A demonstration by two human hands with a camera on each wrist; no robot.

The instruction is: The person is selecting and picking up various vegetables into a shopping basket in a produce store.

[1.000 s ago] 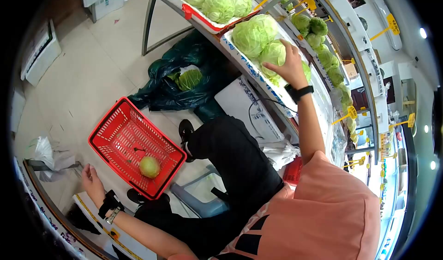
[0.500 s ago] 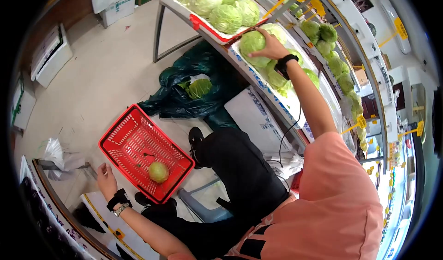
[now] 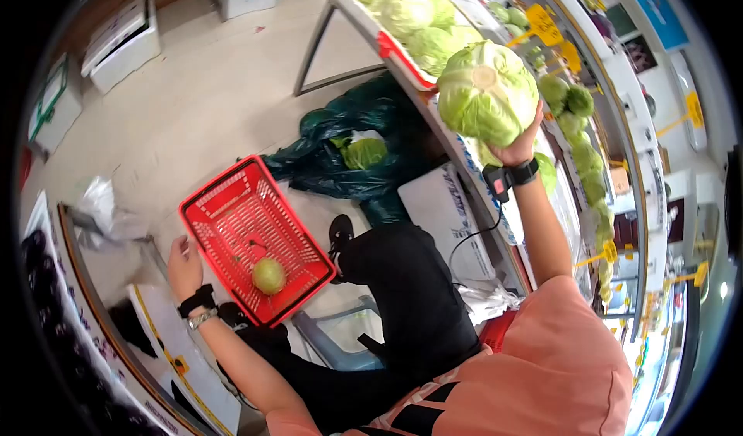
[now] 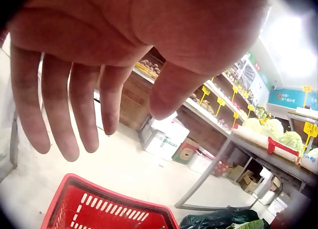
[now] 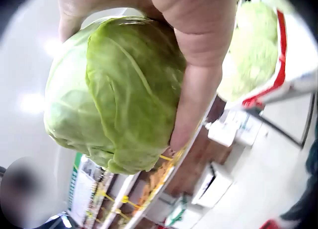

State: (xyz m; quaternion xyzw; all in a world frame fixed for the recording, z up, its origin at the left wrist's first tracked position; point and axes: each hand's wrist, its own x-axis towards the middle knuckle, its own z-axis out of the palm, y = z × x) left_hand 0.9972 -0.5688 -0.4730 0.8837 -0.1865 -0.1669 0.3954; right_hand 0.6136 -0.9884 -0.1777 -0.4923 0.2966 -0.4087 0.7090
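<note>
My right hand (image 3: 522, 143) grips a large green cabbage (image 3: 486, 95) and holds it up over the display stand, its pale cut stem facing the head camera. In the right wrist view the thumb lies along one side of the cabbage (image 5: 117, 97), and most fingers are hidden behind it. Low at the left, my left hand (image 3: 185, 268) is empty beside the red shopping basket (image 3: 203, 238); its fingers hang loose in the left wrist view. Inside the basket lies one round, pale green vegetable (image 3: 268, 276).
More cabbages (image 3: 406, 14) fill a red-edged white tray on the stand. Below it, a dark green plastic bag (image 3: 325, 153) with leaves lies on the floor. A grey stool (image 3: 333, 335) stands between the legs. White foam boxes (image 3: 124, 45) sit at far left.
My right hand reached to the tray, took hold of a cabbage and lifted it toward the head camera. The left hand stays beside the basket. The head view has shifted.
</note>
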